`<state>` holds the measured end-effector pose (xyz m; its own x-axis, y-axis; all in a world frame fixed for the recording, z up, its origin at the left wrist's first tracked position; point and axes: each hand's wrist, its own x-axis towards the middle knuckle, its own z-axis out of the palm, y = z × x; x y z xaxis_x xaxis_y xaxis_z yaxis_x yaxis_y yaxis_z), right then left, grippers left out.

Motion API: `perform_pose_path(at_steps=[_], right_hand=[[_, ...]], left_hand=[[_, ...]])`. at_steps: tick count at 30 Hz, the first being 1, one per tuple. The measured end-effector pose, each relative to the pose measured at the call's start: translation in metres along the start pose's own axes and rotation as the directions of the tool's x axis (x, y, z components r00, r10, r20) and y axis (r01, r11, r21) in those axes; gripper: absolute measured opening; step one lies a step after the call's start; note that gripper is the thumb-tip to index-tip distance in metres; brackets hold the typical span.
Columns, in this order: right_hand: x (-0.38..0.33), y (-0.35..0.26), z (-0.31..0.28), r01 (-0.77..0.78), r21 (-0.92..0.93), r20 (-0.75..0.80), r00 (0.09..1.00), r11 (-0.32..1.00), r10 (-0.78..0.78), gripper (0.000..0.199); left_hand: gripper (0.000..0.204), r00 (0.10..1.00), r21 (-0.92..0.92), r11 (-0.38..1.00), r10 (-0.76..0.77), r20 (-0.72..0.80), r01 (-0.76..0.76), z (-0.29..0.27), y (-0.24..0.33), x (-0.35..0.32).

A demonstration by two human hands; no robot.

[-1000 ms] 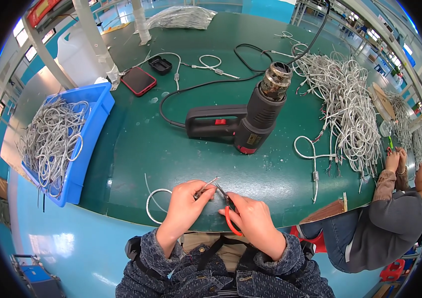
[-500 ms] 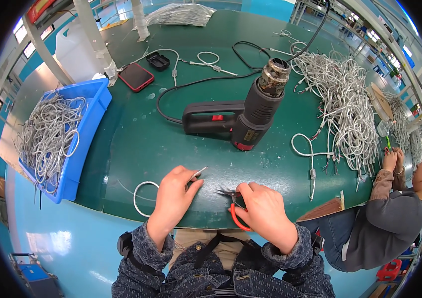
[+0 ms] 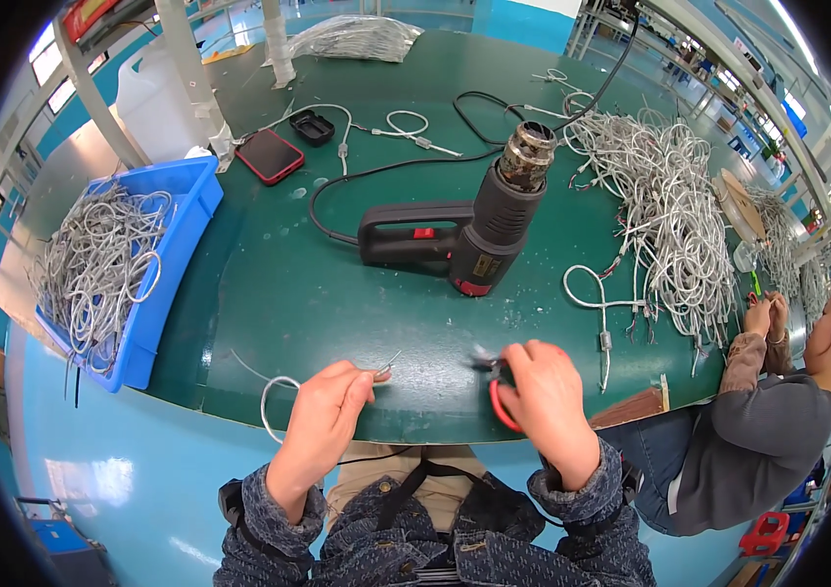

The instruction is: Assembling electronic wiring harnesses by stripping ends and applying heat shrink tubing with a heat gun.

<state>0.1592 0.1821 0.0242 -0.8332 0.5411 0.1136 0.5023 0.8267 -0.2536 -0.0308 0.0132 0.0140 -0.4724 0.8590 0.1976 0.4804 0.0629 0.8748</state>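
Note:
At the table's near edge, my left hand pinches a white cable close to its end. Thin bare tips stick out past the fingertips, and the rest of the cable loops to the left of the hand. To the right, my right hand is closed around red-handled cutters, their dark jaws blurred and pointing left. A gap of table lies between the jaws and the cable end. Beyond both hands, a black heat gun rests on the green table, its metal nozzle tilted up.
A blue bin full of cables stands at left. A large pile of white cables covers the right side. A phone and a black tray lie farther back. Another person works at the far right.
My right hand has moved right with the cutters, away from the cable end. My left hand has shifted slightly left and down, still pinching the cable.

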Motion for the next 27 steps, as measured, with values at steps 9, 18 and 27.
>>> perform_pose_path(at_steps=[9, 18, 27], right_hand=[[0.014, 0.009, 0.012, 0.038, -0.041, -0.263, 0.964, 0.998, -0.047, 0.025], [0.064, -0.002, 0.065, 0.108, 0.155, -0.338, 0.940, 0.982, -0.050, 0.013], [0.072, 0.001, 0.070, 0.060, 0.208, -0.253, 0.968, 0.976, -0.006, 0.010]], left_hand=[[0.021, 0.998, -0.049, 0.998, -0.041, 0.038, 0.042, 0.000, 0.014, -0.014], [0.022, 0.996, -0.107, 0.993, -0.038, 0.078, 0.047, 0.011, 0.008, -0.017], [0.023, 0.988, -0.166, 0.978, -0.111, 0.105, 0.127, 0.007, 0.013, -0.010]])
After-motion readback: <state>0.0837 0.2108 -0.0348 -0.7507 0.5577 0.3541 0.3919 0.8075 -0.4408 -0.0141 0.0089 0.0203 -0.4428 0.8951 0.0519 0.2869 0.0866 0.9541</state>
